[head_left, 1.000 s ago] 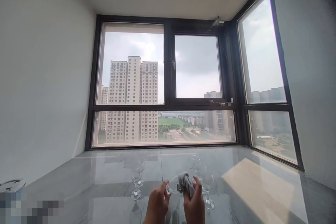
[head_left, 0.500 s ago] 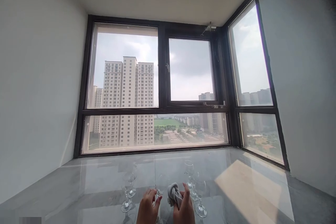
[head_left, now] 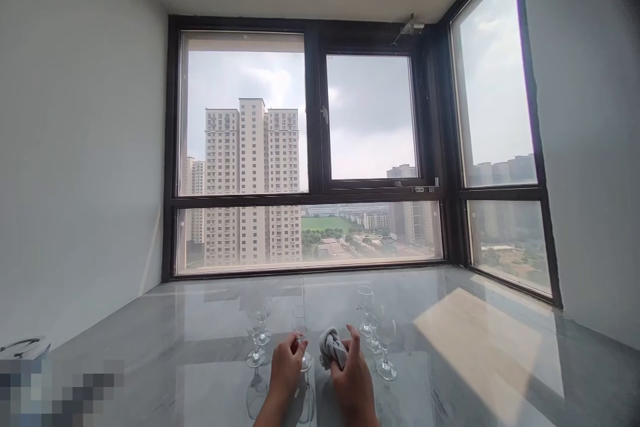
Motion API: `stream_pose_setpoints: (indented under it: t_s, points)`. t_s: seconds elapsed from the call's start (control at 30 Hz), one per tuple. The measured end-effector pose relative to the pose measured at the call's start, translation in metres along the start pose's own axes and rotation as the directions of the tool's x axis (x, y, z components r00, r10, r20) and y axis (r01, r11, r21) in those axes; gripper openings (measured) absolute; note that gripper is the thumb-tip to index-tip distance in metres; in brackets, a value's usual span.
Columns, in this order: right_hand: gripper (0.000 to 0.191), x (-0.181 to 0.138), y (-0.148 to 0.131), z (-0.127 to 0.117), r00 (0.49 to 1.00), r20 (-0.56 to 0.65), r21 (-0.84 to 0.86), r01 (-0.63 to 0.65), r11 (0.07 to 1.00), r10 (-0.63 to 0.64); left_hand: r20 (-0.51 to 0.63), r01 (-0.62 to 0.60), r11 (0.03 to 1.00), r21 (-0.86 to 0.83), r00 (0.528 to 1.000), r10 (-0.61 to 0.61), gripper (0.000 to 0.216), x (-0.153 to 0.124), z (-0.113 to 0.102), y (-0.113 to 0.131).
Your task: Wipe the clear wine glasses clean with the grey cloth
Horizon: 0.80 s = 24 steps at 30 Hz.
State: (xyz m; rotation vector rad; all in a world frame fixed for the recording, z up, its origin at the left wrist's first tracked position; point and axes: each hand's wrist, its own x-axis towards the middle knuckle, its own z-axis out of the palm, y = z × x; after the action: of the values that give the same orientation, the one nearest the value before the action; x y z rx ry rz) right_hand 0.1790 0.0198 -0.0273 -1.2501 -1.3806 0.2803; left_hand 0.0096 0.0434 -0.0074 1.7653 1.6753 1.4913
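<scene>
My left hand (head_left: 286,363) is closed at the stem of a clear wine glass (head_left: 306,364), which stands upright with its foot at the shiny grey surface. Whether the foot touches the surface, I cannot tell. A bunched grey cloth (head_left: 331,348) sits in my right hand (head_left: 353,373), gripped between thumb and fingers, with the index finger raised off it. The cloth and the held glass are apart. Left of my left hand stand two more wine glasses, the nearer glass (head_left: 256,355) plainly seen. Several others, including a front glass (head_left: 386,369), stand right of the cloth.
The polished grey sill (head_left: 210,340) runs up to a dark-framed window (head_left: 311,200), with a side pane (head_left: 505,193) at right. Sunlight falls on the sill's right part (head_left: 475,347). A round-topped white object (head_left: 25,347), partly blurred out, is at lower left.
The view has tipped downward, so hands and glasses appear higher. The glass at my left hand now shows clearly upright. My right hand keeps the cloth.
</scene>
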Motion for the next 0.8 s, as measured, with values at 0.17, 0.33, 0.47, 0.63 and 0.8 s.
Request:
stream_pose_setpoints:
  t_s: [0.17, 0.33, 0.47, 0.63, 0.8]
  points:
    - [0.071, 0.000, 0.006, 0.005, 1.000, 0.017, -0.014, 0.021, 1.000, -0.021, -0.003, 0.031, 0.998, -0.062, 0.999, -0.032, 0.044, 0.003, 0.003, -0.005]
    - [0.075, -0.001, 0.002, 0.002, 0.999, 0.038, -0.039, 0.012, 0.999, -0.011, 0.111, 0.022, 0.992, -0.128, 0.994, -0.008, 0.040, 0.004, 0.006, -0.009]
    - [0.072, -0.004, -0.004, -0.001, 0.984, 0.173, -0.091, 0.067, 0.994, -0.051, 0.193, 0.013, 0.990, -0.141, 0.981, 0.014, 0.040, 0.003, 0.007, -0.012]
    - [0.082, -0.006, -0.013, -0.005, 0.933, 0.356, -0.178, 0.132, 0.975, -0.061, 0.217, 0.070, 0.959, -0.275, 0.976, -0.009, 0.044, 0.006, 0.006, -0.014]
    - [0.090, -0.009, -0.019, -0.004, 0.859, 0.504, -0.204, 0.225, 0.953, -0.095, -0.280, -0.034, 0.998, -0.061, 0.960, 0.016, 0.029, -0.002, -0.014, -0.003]
